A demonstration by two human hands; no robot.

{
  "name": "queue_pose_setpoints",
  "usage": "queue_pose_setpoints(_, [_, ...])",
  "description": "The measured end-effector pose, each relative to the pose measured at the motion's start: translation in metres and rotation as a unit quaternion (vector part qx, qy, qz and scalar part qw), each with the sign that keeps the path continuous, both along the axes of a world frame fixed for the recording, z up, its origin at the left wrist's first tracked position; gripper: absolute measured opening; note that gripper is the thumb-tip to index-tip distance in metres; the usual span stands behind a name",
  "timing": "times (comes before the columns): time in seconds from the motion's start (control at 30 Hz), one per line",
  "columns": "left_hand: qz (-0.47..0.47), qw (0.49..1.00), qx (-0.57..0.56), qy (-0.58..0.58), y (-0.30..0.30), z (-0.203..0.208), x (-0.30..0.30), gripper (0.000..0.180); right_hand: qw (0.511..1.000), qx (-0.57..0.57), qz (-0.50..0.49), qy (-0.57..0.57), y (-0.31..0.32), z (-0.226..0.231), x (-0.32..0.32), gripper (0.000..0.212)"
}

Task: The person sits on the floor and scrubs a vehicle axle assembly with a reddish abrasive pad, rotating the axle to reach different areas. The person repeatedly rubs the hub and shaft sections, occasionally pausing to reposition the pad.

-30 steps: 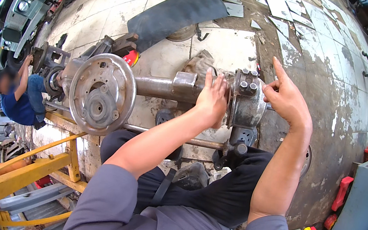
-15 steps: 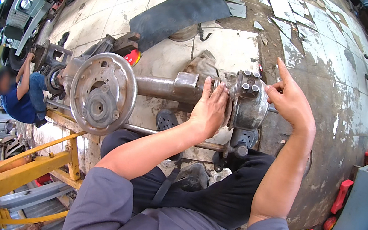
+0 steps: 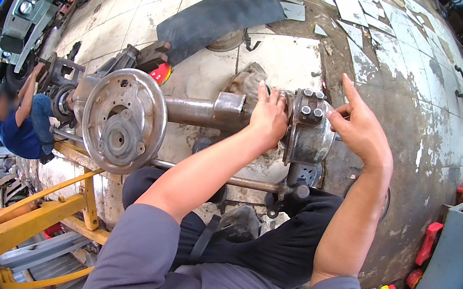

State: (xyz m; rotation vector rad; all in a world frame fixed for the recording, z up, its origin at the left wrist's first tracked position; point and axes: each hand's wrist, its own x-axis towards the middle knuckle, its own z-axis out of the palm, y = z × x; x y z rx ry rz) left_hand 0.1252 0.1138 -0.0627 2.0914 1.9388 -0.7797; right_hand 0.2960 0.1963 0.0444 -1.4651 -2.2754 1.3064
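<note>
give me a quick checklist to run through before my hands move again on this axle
1. Left hand placed over the axle tube, fingers extended: ok
2. Right hand touching the metal cylinder: cannot tell; thumb and fingers are at its right edge
3. Four bolt heads present on top: ok; tightness cannot tell
4. Round plate clear of both hands: ok
5. Shoe well away from the cylinder: not ok, it shows close by
6. Co-worker's hands away from metal parts: not ok, they're up against some at far left
</note>
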Motion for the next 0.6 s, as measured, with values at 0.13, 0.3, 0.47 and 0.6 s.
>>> queue_pose_setpoints(0.13, [-0.032, 0.996, -0.069, -0.044, 0.017, 0.026, -0.008, 0.089, 1.0, 0.013, 0.007, -0.007, -0.002, 0.0, -0.003, 0.078])
queue_pose_setpoints(0.3, [-0.069, 0.992, 0.012, -0.109, -0.003, 0.027, -0.02, 0.083, 1.0, 0.012, 0.01, -0.006, -0.004, 0.005, -0.006, 0.078])
queue_pose_setpoints(0.47, [-0.077, 0.988, -0.026, -0.131, -0.004, 0.048, -0.018, 0.081, 1.0, 0.022, 0.004, 0.0, -0.006, 0.003, -0.002, 0.081])
queue_pose_setpoints(0.6, [-0.066, 0.991, -0.063, -0.096, 0.011, 0.044, -0.015, 0.092, 1.0, 0.012, 0.007, -0.008, -0.004, 0.005, -0.001, 0.082])
